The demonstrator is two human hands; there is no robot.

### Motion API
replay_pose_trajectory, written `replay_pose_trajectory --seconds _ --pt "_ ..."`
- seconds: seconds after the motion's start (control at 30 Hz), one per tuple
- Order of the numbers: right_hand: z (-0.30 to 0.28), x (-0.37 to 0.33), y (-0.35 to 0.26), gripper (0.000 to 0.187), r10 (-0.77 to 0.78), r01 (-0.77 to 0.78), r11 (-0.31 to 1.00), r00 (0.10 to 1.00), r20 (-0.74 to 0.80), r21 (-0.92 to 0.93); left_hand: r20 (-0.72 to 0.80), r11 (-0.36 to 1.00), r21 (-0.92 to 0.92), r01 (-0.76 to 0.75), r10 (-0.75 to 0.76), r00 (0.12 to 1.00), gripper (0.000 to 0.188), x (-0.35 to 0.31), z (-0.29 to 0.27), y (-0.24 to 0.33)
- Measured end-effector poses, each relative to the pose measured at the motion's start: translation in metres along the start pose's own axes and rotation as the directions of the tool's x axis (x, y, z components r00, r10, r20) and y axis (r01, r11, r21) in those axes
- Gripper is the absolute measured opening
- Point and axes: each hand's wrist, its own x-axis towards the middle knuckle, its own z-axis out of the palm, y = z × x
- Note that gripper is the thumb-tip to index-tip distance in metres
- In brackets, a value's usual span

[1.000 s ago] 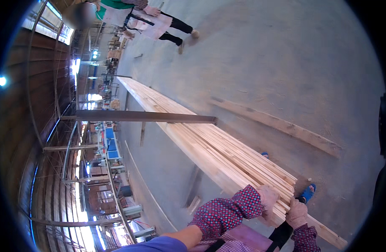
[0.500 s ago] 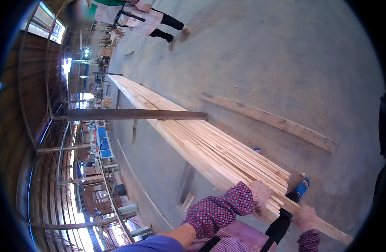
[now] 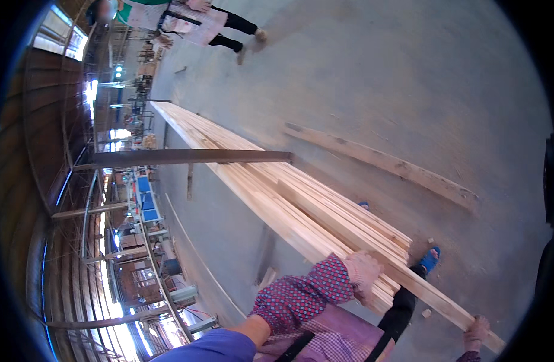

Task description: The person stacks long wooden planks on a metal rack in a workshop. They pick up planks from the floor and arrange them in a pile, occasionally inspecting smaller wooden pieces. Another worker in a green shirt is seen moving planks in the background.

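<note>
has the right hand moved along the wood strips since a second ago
Yes. The right hand slid from beside the left hand out toward the near end of the wood strips, past the blue shoe.

The left hand [image 3: 362, 271], gloved, curls palm-down with its forearm in a patterned red sleeve reaching forward; the right hand [image 3: 476, 331] sits lower right, fingers closed in a grip, arm mostly hidden
</note>
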Motion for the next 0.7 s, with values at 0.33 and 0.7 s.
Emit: replay_pose_trajectory --seconds 0.33,0.7 --pt "-0.112 0.013 0.046 0.027 0.028 -0.009 0.998 0.958 -0.285 0.067 -0.006 0.999 -0.014 0.039 -0.039 0.999 0.081 0.010 0.015 -0.007" --pt "-0.167 0.130 -0.259 0.032 -0.138 0.129 0.973 0.990 0.037 0.189 0.005 0.998 -0.055 0.023 -0.023 1.000 0.074 0.012 0.011 -0.010"
